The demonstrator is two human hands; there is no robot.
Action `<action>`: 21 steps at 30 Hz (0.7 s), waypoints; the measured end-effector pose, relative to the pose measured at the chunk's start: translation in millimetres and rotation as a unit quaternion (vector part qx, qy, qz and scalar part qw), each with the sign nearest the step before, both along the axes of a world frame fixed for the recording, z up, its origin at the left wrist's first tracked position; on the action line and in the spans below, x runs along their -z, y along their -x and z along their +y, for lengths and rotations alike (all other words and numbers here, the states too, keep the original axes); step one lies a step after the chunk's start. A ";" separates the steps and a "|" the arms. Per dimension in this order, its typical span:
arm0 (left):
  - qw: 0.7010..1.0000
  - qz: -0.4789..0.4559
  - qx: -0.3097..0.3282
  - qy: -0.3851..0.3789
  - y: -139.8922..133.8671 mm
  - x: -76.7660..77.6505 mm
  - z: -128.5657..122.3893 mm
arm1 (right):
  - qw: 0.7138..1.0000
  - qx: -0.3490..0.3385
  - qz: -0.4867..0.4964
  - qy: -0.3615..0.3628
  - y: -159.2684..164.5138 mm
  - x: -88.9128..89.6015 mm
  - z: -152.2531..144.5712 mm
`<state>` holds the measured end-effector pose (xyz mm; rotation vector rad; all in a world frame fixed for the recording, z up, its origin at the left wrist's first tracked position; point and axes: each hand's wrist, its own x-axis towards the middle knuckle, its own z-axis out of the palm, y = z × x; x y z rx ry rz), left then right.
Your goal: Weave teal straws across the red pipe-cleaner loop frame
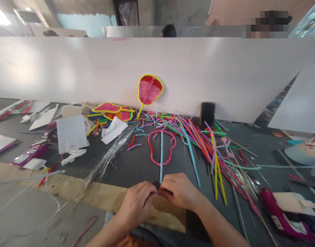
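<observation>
A fan-shaped outline of red and pink twisted stems [171, 156] lies flat on the dark table, with a light blue twisted stem [161, 151] running down its middle as a handle. Just below the handle's lower end, my left hand [140, 199] and my right hand [181, 190] meet, fingertips pinched close together. Whatever is between the fingers is hidden. My right hand sits right at the blue stem's tip; I cannot tell if it touches. Beyond, a finished pink fan with a yellow edge [150, 90] leans upright against the white board.
Loose coloured pipe cleaners [198, 144] spread on the right, thin metal wires [108, 154] on the left. A black phone [207, 114] leans on the white board [95, 68]. Purple glue guns [286, 216] lie at both sides. Other people's heads show behind the board.
</observation>
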<state>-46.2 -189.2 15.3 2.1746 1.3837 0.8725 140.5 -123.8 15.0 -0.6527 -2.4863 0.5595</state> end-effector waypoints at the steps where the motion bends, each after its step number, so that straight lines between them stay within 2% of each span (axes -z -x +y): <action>1: 1.000 -0.002 -0.004 0.003 1.1 0.7 -5.9 | 1.000 -0.014 -0.010 -0.017 1.4 -1.3 -3.5; 4: 0.998 -0.029 -0.007 0.054 5.7 -0.1 -21.2 | 0.996 -0.053 -0.030 -0.064 6.0 -8.2 -15.0; 7: 0.986 -0.078 0.023 0.142 11.1 -3.6 -31.3 | 0.990 -0.075 -0.053 -0.105 9.5 -16.8 -26.6; 9: 0.966 -0.137 0.044 0.217 12.9 -5.2 -33.2 | 0.993 -0.073 -0.058 -0.077 10.8 -20.6 -33.5; 10: 0.946 -0.187 0.050 0.261 12.9 -5.4 -32.4 | 0.996 -0.058 -0.051 -0.034 11.4 -21.3 -36.7; 12: 0.886 -0.310 0.033 0.344 10.7 -4.3 -27.6 | 0.995 0.018 -0.006 0.097 12.8 -20.3 -42.3; 14: 0.825 -0.416 -0.011 0.381 6.9 -1.9 -20.6 | 0.959 0.118 0.065 0.251 15.1 -16.7 -47.3; 15: 0.811 -0.447 -0.031 0.377 4.9 -0.4 -17.3 | 0.931 0.159 0.100 0.314 16.5 -14.4 -49.4; 17: 0.817 -0.461 -0.046 0.343 1.6 2.4 -12.4 | 0.886 0.199 0.149 0.390 19.7 -9.7 -52.5; 18: 0.830 -0.452 -0.040 0.324 0.7 3.6 -11.2 | 0.878 0.206 0.159 0.402 21.3 -7.4 -53.5; 21: 0.894 -0.375 -0.022 0.243 1.6 5.5 -10.9 | 0.892 0.220 0.151 0.364 25.0 -1.3 -54.5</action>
